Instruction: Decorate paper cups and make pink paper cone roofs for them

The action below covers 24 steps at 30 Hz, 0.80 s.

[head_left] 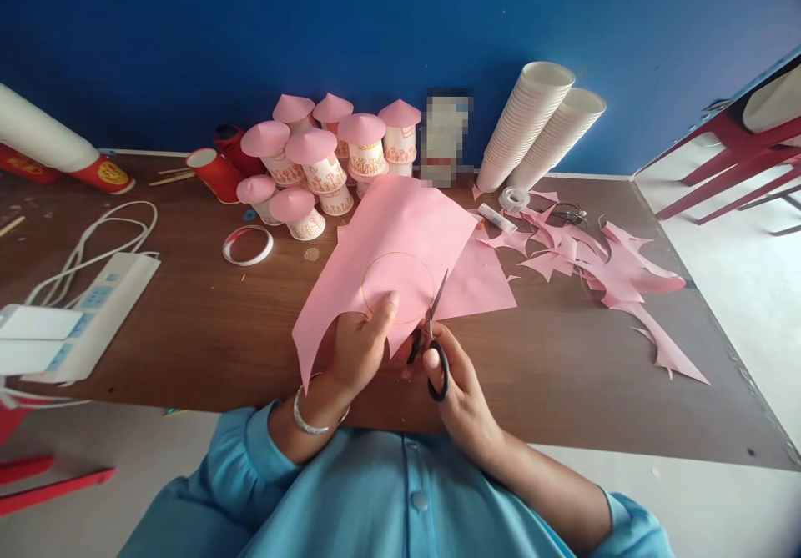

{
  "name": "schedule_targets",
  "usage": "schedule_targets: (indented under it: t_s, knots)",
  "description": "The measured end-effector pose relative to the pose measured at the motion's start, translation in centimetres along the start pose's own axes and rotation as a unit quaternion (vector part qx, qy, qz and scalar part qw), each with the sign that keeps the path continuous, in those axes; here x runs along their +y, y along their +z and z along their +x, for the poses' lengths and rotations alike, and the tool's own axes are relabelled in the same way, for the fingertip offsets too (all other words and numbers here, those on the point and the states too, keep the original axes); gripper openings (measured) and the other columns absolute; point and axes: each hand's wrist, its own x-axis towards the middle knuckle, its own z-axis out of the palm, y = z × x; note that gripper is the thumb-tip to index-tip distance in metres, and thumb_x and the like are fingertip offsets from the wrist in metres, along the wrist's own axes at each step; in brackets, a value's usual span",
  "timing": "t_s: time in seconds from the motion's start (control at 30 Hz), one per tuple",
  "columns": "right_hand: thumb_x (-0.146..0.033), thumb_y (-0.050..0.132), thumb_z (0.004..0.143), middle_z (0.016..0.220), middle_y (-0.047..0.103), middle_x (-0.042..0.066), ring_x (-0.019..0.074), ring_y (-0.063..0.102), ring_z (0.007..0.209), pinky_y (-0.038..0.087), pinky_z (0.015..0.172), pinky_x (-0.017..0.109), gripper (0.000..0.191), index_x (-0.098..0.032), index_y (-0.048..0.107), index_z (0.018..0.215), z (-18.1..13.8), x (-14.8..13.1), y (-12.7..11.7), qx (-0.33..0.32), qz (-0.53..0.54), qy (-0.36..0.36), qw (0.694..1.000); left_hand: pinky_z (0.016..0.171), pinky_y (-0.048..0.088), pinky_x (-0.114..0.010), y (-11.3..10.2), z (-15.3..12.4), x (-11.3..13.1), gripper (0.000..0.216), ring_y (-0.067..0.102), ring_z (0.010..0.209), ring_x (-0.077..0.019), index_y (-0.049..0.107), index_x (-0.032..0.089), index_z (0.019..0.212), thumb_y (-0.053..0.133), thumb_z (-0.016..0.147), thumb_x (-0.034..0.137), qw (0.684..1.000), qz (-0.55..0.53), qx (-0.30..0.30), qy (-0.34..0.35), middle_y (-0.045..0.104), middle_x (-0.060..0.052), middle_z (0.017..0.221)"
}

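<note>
Head view: the left hand (358, 348) pinches the pink sheet (406, 216), thumb inside the drawn circle (410, 279), other fingers hidden beneath. The right hand's (468, 404) fingers curl around scissors (429, 325); pink offcuts (619, 279) lie farther right.

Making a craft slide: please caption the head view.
Left hand holding pink paper bearing a drawn circle, right hand holding black-handled scissors at the paper, cone-topped paper cups behind.
</note>
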Motion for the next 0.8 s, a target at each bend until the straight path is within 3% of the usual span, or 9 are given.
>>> schedule_targets:
  t_s: [0.2, 0.37, 0.5, 0.6, 0.8]
  knots:
    - [-0.06, 0.053, 0.103, 0.082, 0.061, 0.0, 0.0151, 0.057, 0.076, 0.051, 0.073, 0.026, 0.037, -0.024, 0.061, 0.1, 0.0, 0.1, -0.1, 0.014, -0.004, -0.024, 1.0, 0.042, 0.03, -0.027, 0.0, -0.6, 1.9, 0.062, 0.033, 0.044, -0.0102, 0.033, 0.026, 0.045, 0.066, 0.082, 0.062, 0.998, 0.009, -0.039, 0.047, 0.03, 0.005, 0.043]
    - [-0.059, 0.055, 0.103, 0.081, 0.063, 0.0, 0.0153, 0.057, 0.075, 0.05, 0.074, 0.027, 0.036, -0.024, 0.062, 0.101, -0.1, 0.1, -0.1, 0.015, 0.004, -0.038, 0.999, 0.04, 0.031, -0.026, 0.2, -0.8, 2.7, 0.067, 0.026, 0.041, -0.0094, 0.025, 0.027, 0.041, 0.063, 0.086, 0.06, 0.993, 0.023, -0.069, 0.095, 0.021, 0.006, 0.041]
    - [-0.059, 0.055, 0.103, 0.079, 0.063, 0.0, 0.0148, 0.057, 0.073, 0.05, 0.072, 0.027, 0.035, -0.025, 0.062, 0.101, 0.0, 0.1, -0.1, 0.019, 0.005, -0.046, 0.999, 0.035, 0.02, -0.026, -0.1, -0.8, 1.3, 0.066, 0.023, 0.041, -0.0091, 0.026, 0.027, 0.042, 0.065, 0.086, 0.055, 0.992, 0.069, -0.018, 0.107, 0.02, 0.006, 0.041]
    - [-0.058, 0.055, 0.103, 0.08, 0.064, 0.0, 0.015, 0.058, 0.074, 0.05, 0.072, 0.027, 0.035, -0.025, 0.062, 0.099, 0.0, 0.0, -0.2, 0.018, 0.003, -0.047, 0.999, 0.034, 0.02, -0.024, -0.4, -0.8, 0.6, 0.066, 0.026, 0.041, -0.0089, 0.029, 0.025, 0.041, 0.066, 0.089, 0.051, 0.991, 0.083, -0.004, 0.103, 0.022, 0.006, 0.04]
    - [-0.058, 0.055, 0.103, 0.081, 0.067, 0.0, 0.0149, 0.06, 0.071, 0.052, 0.071, 0.028, 0.034, -0.025, 0.059, 0.097, 0.1, 0.0, -0.2, 0.011, 0.019, -0.038, 0.999, 0.033, 0.023, -0.023, -0.1, -0.8, 1.5, 0.069, 0.028, 0.037, -0.0081, 0.032, 0.024, 0.039, 0.057, 0.096, 0.053, 0.982, 0.047, -0.107, 0.145, 0.03, 0.003, 0.035]
